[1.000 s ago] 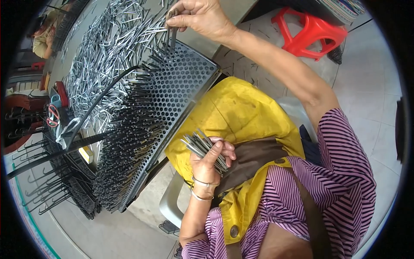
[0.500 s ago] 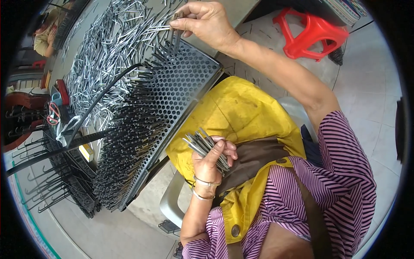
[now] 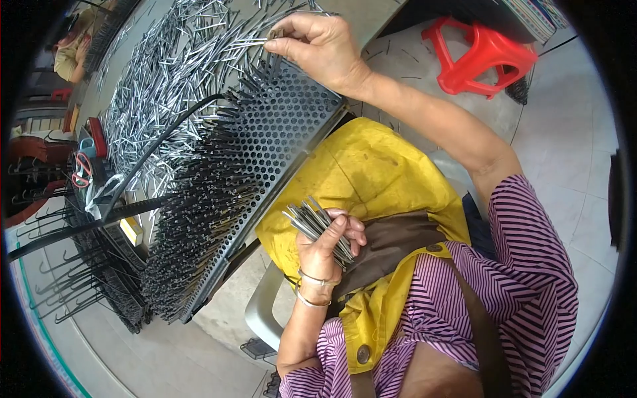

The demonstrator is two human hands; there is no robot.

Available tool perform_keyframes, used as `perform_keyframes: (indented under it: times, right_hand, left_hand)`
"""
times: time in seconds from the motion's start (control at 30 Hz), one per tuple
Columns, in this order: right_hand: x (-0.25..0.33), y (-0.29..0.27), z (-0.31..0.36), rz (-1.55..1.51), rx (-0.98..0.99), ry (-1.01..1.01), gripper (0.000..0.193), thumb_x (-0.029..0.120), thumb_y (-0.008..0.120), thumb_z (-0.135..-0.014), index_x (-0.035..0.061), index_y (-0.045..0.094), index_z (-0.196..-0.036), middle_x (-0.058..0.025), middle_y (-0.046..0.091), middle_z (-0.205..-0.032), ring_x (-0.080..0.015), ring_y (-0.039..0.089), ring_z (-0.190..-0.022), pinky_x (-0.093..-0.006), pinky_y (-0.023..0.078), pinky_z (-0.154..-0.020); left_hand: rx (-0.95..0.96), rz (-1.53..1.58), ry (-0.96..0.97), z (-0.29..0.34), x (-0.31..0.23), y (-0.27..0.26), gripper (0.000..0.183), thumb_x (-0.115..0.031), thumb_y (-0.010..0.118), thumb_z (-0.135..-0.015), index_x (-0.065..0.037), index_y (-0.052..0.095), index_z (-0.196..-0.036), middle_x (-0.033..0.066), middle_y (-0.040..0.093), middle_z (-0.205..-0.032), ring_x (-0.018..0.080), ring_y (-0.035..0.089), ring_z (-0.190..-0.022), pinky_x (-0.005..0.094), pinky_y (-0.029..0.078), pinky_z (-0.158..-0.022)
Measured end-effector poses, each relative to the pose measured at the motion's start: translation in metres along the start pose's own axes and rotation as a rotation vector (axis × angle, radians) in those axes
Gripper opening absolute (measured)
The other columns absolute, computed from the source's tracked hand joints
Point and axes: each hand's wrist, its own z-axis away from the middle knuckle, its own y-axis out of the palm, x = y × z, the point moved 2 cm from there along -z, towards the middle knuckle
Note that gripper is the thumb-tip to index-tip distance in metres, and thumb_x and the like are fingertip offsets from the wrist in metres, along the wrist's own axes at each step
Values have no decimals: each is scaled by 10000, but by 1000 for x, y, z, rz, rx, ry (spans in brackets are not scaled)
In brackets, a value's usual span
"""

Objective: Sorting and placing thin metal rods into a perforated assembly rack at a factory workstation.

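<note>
My left hand (image 3: 323, 249), a bangle at its wrist, is closed around a bundle of thin grey metal rods (image 3: 306, 219) above the yellow apron on my lap. My right hand (image 3: 322, 50) pinches thumb against fingers over the far corner of a black perforated rack (image 3: 282, 116). Thin metal rods (image 3: 247, 42) reach out leftward at its fingertips; how many it grips is unclear. A small brown piece, perhaps a finger guard, shows at the fingers. Many dark rods (image 3: 199, 219) stand packed in the rack's near holes, while the far right holes show bare.
Loose silvery rods (image 3: 159, 99) lie heaped on the table beyond the rack. A black bar (image 3: 99, 229) crosses at left, near red-handled scissors (image 3: 82, 169) and a yellow box (image 3: 131, 231). Hooked wires (image 3: 66, 292) stick out lower left. A red stool (image 3: 481, 60) stands at upper right.
My right hand has shifted slightly right and down, still pinching at the rack's far corner. My left hand and its bundle stay almost where they were.
</note>
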Motion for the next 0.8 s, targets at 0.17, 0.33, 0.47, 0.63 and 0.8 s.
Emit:
perform_keyframes:
  times: [0.17, 0.33, 0.47, 0.63, 0.8]
  right_hand:
    - [6, 6, 7, 267, 182, -77, 86, 96, 645, -740, 31, 630, -795, -13, 607, -647, -70, 521, -532, -199, 419, -495]
    - [3, 11, 8, 307, 220, -152, 91, 96, 634, -740, 23, 611, -788, -34, 566, -598, -56, 492, -524, -214, 413, -489]
    - [-7, 13, 4, 276, 170, -2, 98, 103, 629, -712, 16, 588, -728, -82, 545, -580, -163, 508, -516, -281, 408, -490]
    - [-2, 30, -6, 453, 241, -153, 182, 130, 601, -741, -11, 540, -643, -123, 489, -509, -208, 474, -432, -325, 375, -453]
    - [9, 39, -15, 524, 311, -158, 216, 124, 581, -746, -11, 512, -592, -155, 474, -497, -288, 477, -441, -374, 376, -461]
  left_hand:
    - [11, 4, -3, 0, 0, 0, 142, -74, 568, -799, 19, 515, -893, 170, 593, -726, 233, 574, -556, 281, 444, -437]
    - [4, -1, -5, 1, -1, 0, 139, -75, 565, -802, 18, 512, -892, 168, 591, -726, 234, 574, -555, 279, 440, -437]
    - [5, -2, 2, 2, -2, 0, 139, -78, 565, -804, 17, 512, -892, 167, 591, -727, 231, 573, -552, 276, 441, -437]
    - [7, -2, 4, 2, -2, -1, 136, -80, 563, -806, 15, 512, -889, 160, 592, -725, 221, 574, -550, 265, 440, -437]
    - [9, -6, 1, 2, -3, -1, 130, -80, 558, -810, 14, 512, -888, 156, 593, -726, 217, 574, -551, 265, 441, -440]
